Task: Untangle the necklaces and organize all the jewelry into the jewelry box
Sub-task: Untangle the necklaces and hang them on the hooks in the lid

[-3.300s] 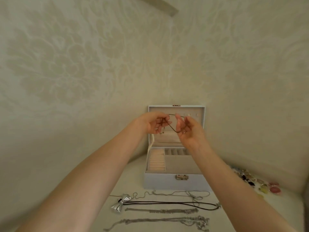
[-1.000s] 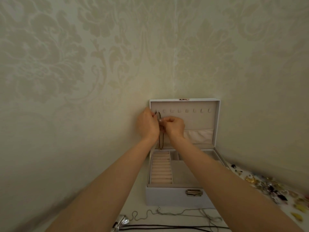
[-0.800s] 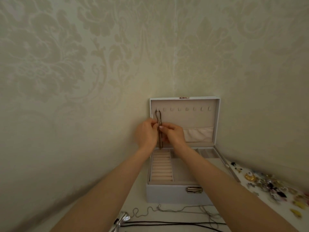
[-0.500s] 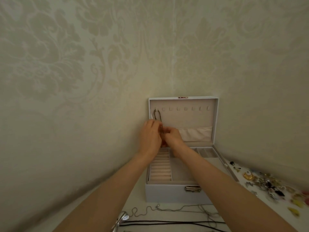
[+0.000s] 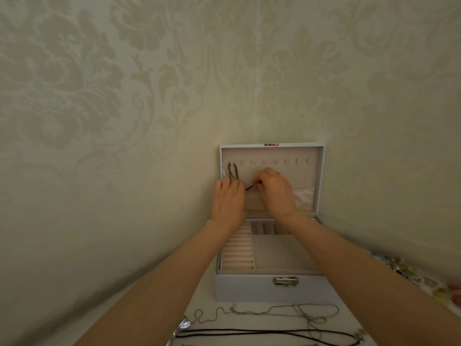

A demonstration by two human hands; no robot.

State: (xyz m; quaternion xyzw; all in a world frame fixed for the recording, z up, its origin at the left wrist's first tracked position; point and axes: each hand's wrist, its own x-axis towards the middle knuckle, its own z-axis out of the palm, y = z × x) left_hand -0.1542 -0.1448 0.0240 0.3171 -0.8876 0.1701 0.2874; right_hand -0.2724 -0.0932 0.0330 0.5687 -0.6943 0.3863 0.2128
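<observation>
My right hand point(image 5: 275, 191) has its fingers point(image 5: 259, 183) curled, and thumb and forefinger pinch a short dark stretch of the dark cord necklace point(image 5: 233, 172). The tips are turned away from me, so the pinch itself is mostly hidden. My left hand point(image 5: 229, 199) shows only its back. Its fingers lie close together, pointing up against the lid point(image 5: 316, 171), and the cord passes behind them, so I cannot tell whether they grip it or only rest on it.

Above my left knuckles the necklace rises as a narrow loop to the leftmost of the hooks point(image 5: 275, 161), hard by the lid's left edge. From below that loop a strand slants across the small gap to my right pinch. The other hooks in the row are bare, with open lining to the right of my hands. A pale pocket point(image 5: 304, 197) shows low in the lid, partly covered by my right wrist.

The jewelry box point(image 5: 249, 287) stands open against the wall. My forearms cross over its tray, hiding parts of the ring rolls point(image 5: 238, 250) and the small back compartments. On the counter point(image 5: 204, 295) in front lie a silver chain point(image 5: 274, 308) and a black cord point(image 5: 262, 333), which is cut off by the bottom edge. A blurred heap of small pieces point(image 5: 409, 270) lies at the far right.
</observation>
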